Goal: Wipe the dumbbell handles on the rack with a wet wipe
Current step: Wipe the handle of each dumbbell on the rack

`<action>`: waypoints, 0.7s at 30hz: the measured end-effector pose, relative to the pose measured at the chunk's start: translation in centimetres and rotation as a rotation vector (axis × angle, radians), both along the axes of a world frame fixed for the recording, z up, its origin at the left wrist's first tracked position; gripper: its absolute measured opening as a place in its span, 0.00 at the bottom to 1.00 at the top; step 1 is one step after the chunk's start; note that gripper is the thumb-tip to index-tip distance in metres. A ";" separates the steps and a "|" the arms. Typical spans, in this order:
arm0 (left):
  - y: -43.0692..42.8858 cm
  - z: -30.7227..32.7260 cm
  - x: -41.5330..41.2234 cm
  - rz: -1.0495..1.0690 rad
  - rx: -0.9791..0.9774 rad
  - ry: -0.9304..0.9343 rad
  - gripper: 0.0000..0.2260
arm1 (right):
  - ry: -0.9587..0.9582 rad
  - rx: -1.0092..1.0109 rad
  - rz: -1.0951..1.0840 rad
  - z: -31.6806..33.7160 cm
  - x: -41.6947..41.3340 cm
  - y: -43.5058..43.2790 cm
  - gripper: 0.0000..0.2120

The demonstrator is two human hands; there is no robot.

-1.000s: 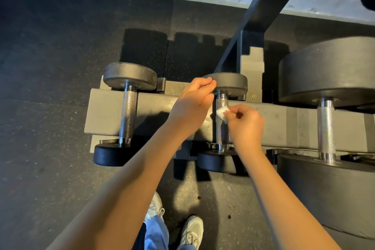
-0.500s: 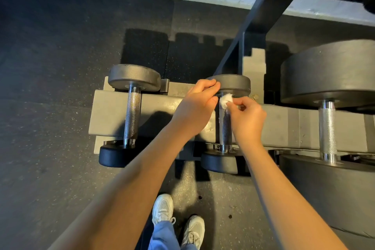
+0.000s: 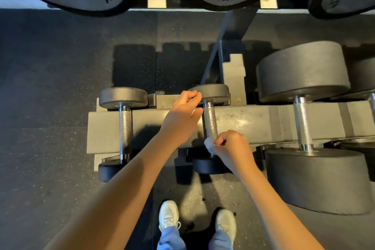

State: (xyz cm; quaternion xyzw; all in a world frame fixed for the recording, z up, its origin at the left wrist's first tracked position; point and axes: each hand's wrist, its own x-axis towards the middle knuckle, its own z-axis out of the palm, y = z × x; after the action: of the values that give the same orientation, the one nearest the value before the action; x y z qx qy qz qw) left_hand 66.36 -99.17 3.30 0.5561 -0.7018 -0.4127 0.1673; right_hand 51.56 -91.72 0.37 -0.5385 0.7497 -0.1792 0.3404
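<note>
Right grip [image 3: 231,146]: fingers curling, pinching wet wipe [image 3: 209,144] against the near end of handle [image 3: 210,119] of middle dumbbell [image 3: 213,92], which is lying across the rack [image 3: 253,122]. Left grip [image 3: 182,115]: fingers curling, seemingly holding the rim of its far head.

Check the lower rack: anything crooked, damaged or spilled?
Nothing serious. The middle dumbbell sits straight across the rack rail, wipe pinched in the right hand at its handle. Only a few dark specks lie on the floor near the shoes.
</note>
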 end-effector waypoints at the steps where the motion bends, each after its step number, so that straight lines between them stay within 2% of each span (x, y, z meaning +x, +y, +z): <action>1: -0.1 0.0 -0.1 -0.015 -0.004 -0.024 0.21 | -0.001 0.004 0.017 0.4 0.0 0.1 0.15; 4: 0.0 0.4 -0.8 -0.009 -0.039 -0.104 0.20 | -0.037 -0.081 -0.032 1.7 -0.5 0.9 0.10; 7: 0.5 1.3 -2.9 0.025 -0.184 -0.129 0.17 | -0.124 -0.185 -0.262 3.3 -3.4 1.5 0.03; 11: 1.4 2.8 -8.6 -0.015 -0.271 -0.024 0.17 | -0.022 -0.285 -0.350 5.3 -8.8 0.9 0.02; 16: 1.2 4.4 -15.6 -0.074 -0.154 0.103 0.21 | 0.075 -0.226 -0.378 6.5 -15.2 -0.3 0.02; 19: 0.3 4.7 -18.4 -0.113 -0.177 0.138 0.22 | 0.160 -0.212 -0.451 6.0 -19.1 -1.5 0.05; 21: -0.2 4.3 -19.7 -0.128 -0.193 0.111 0.21 | 0.170 -0.116 -0.457 4.9 -20.8 -2.3 0.05</action>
State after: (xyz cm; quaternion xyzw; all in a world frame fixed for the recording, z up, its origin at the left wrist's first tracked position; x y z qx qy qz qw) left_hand 46.63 -99.36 7.60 0.4679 -0.7619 -0.3830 0.2320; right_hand 30.72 -94.04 5.29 -0.3868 0.8664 -0.2482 0.1953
